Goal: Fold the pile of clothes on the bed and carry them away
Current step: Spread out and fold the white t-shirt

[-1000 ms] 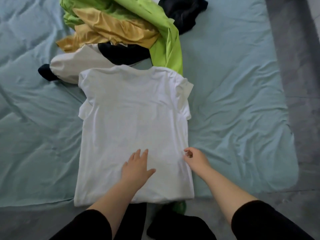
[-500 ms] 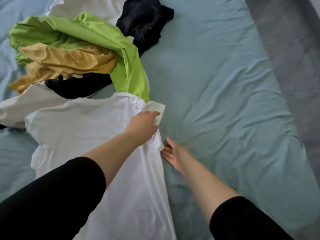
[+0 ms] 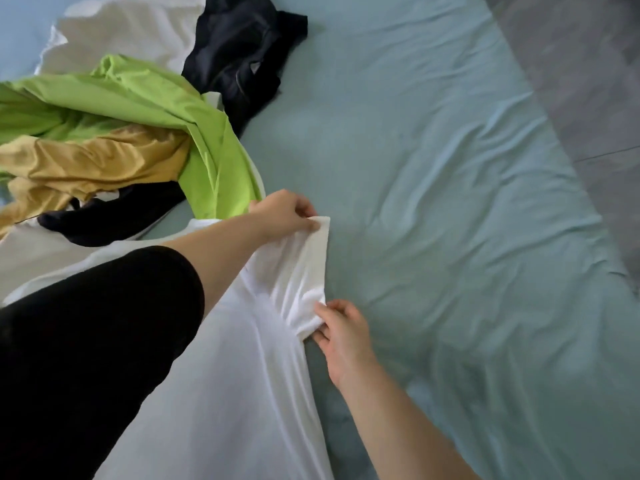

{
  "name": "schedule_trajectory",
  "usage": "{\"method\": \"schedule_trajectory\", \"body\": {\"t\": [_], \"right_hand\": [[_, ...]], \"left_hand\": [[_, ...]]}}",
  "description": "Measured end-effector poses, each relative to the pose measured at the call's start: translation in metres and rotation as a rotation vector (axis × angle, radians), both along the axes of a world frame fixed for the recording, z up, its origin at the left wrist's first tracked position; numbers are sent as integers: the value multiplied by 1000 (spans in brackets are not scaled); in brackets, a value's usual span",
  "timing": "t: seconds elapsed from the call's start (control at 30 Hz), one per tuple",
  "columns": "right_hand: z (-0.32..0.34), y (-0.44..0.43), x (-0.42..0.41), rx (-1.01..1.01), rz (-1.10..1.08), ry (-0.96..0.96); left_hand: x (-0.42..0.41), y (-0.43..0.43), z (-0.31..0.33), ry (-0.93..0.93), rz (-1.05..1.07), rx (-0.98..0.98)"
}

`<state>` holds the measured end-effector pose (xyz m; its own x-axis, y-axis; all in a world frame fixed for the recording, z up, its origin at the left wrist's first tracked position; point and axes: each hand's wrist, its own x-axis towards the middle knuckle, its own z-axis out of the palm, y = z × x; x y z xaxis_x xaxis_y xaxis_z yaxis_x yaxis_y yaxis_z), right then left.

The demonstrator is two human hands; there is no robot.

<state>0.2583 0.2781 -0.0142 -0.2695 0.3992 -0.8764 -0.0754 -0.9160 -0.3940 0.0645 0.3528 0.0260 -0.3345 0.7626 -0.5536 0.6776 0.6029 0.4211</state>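
Note:
A white T-shirt (image 3: 242,375) lies spread on the bed, partly hidden under my black-sleeved left arm. My left hand (image 3: 285,211) pinches the tip of its right sleeve and lifts it off the sheet. Lower down, my right hand (image 3: 341,332) pinches the same sleeve near the armpit, where the cloth bunches. Behind the shirt sits the pile of clothes: a lime green garment (image 3: 145,105), a mustard yellow one (image 3: 86,161), a black one (image 3: 242,60), another black piece (image 3: 110,216) and a white one (image 3: 131,32).
The light blue-green bedsheet (image 3: 433,202) stretches wrinkled to the right of the shirt. The bed's right edge borders a grey floor (image 3: 581,64) at the upper right.
My left hand moved from the shirt's lower body up to the right sleeve and now pinches its tip. My right hand moved up along the edge and took hold near the armpit. The sleeve is lifted.

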Motion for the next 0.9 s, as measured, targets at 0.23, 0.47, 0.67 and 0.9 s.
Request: {"method": "schedule_trajectory", "body": {"t": [0.23,0.47,0.67,0.9], "right_hand": [[-12,6,32,344,38,-280],[-31,3,43,347,-11,-328],[-32,1,43,369,5,-312],[-15,-8,24,501,332,-340]], "left_hand": [[25,20,-22,-235,12,54],[51,27,-49,-227,-11,113],[48,26,-41,-221,-19,107],[10,-15,24,-232,-4,156]]}}
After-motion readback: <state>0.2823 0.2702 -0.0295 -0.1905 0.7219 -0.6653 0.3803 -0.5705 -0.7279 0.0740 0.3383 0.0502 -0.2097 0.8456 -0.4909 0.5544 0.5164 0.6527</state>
